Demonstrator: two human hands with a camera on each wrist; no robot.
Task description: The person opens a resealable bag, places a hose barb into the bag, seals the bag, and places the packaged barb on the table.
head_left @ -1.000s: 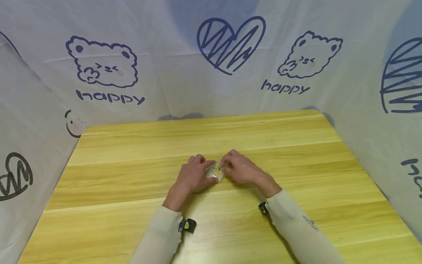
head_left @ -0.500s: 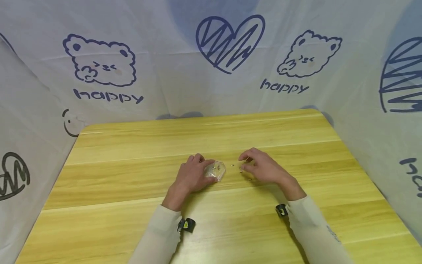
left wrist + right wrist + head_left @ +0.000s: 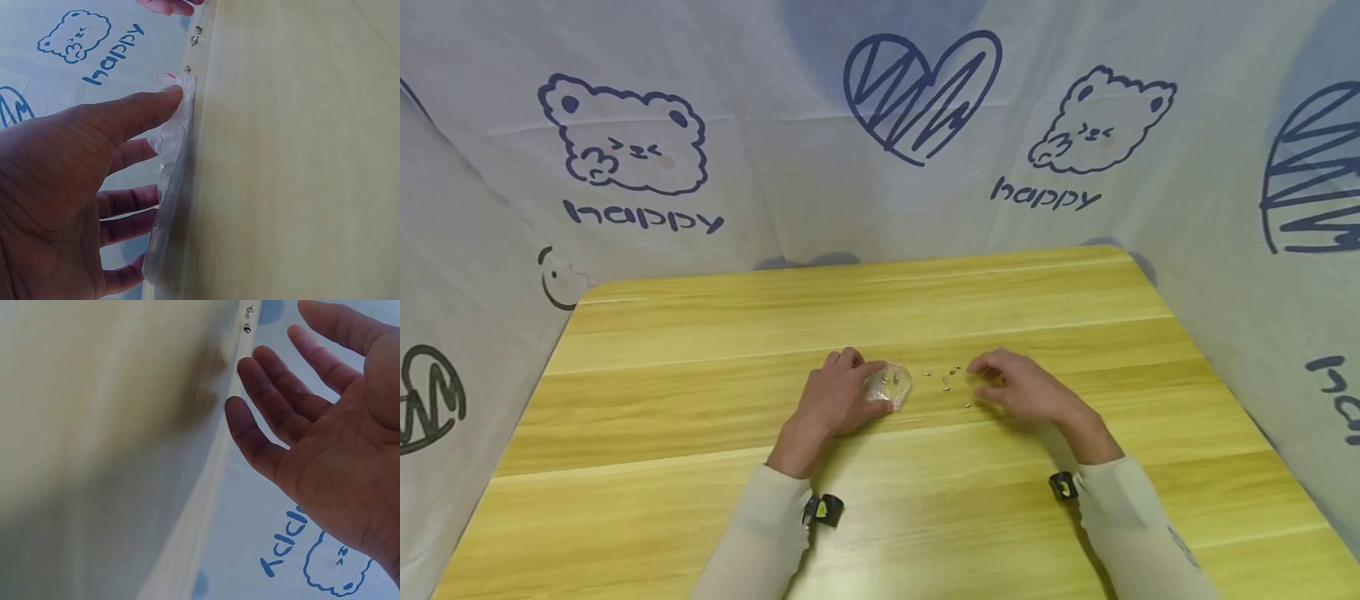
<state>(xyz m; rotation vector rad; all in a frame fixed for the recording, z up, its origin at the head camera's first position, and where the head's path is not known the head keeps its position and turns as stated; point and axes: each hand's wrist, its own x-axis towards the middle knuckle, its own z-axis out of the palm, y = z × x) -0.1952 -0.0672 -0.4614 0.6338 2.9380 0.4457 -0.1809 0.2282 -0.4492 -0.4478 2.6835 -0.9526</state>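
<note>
My left hand [image 3: 842,392] holds a small clear plastic bag [image 3: 898,393] flat on the table, thumb at its near edge and fingers at its far edge. In the left wrist view, the thumb presses on the crinkled bag [image 3: 178,131], which has a bit of red at one corner. A couple of small shiny metal pieces [image 3: 895,379] show within the bag's outline. Several more metal pieces [image 3: 947,388] lie scattered to its right. Beside these, my right hand [image 3: 1018,387] hovers low with fingers relaxed and apart, holding nothing; the right wrist view shows its bare palm [image 3: 350,456].
The wooden table [image 3: 737,325] has light yellow grain. A white cloth [image 3: 790,167] printed with bears and hearts hangs behind it and on both sides. Each wrist bears a black strap with a small device [image 3: 829,509].
My right hand has moved from the bag's right edge out to the right, and its fingers have loosened. Several metal pieces now lie on the table between. My left hand stays on the bag.
</note>
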